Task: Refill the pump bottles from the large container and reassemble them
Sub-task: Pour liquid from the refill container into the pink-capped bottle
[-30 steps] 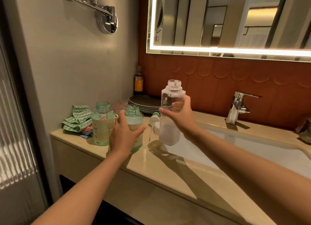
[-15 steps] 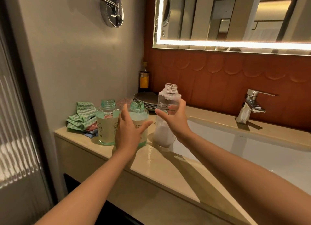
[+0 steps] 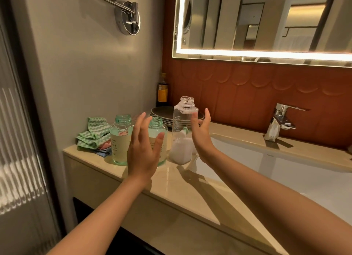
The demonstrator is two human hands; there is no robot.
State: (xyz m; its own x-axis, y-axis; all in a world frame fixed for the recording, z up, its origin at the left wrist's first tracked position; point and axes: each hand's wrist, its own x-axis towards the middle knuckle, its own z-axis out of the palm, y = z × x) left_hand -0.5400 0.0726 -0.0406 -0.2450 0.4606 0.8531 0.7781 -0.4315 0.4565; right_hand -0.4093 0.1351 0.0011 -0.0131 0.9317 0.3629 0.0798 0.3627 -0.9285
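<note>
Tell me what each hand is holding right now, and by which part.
Nothing is held. The left hand hovers open before a green-necked bottle, the right hand open beside the tall clear bottle; neither grips anything.

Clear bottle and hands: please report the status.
Left hand open, right hand open, both empty. Clear bottle upright on counter, no pump. Left green bottle, right green bottle: uncapped.
</note>
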